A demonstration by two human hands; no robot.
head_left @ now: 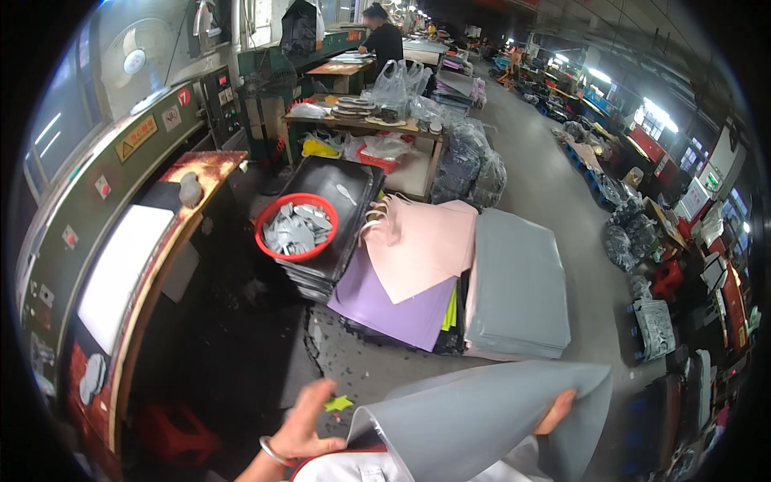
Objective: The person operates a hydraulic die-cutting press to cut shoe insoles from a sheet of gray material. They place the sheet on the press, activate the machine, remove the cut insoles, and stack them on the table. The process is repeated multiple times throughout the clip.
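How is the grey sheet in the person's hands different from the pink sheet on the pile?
The grey sheet is held up and curls over at its corner; the pink sheet lies flat on top of a purple sheet. The grey sheet is gripped by the right hand, with the left hand open beside it; nobody touches the pink sheet. One is grey, the other pale pink. Both are thin, bendy sheets.

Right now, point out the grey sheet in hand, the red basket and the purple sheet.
grey sheet [482,422], head view, middle of its curled face.
red basket [269,245], head view, left rim.
purple sheet [385,309], head view, bare lower part.
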